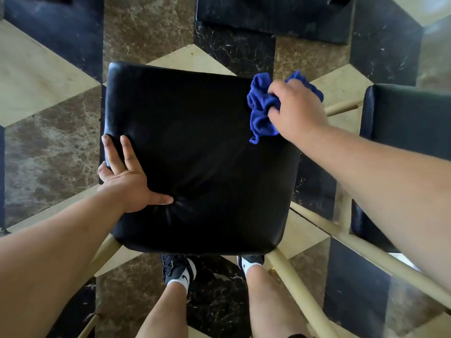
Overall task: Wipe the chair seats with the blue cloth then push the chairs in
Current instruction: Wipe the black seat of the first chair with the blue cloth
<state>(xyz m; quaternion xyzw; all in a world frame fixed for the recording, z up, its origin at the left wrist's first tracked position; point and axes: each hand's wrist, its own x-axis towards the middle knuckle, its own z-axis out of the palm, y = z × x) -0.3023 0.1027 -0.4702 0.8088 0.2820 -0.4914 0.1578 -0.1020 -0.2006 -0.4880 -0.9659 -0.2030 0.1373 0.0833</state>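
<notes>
A black padded chair seat (195,154) fills the middle of the view, seen from above. My right hand (296,109) is closed on a bunched blue cloth (260,106) and presses it on the seat's far right corner. My left hand (127,176) lies flat on the seat's left edge, fingers spread, thumb pointing inward, with the outer fingers curled over the side. Pale wooden chair legs (295,286) slant out from under the seat.
A second black chair seat (402,123) stands at the right, close to my right forearm. A dark slab (268,15) lies at the top of the view. The floor (48,76) is patterned marble. My shoes (180,269) stand just behind the seat.
</notes>
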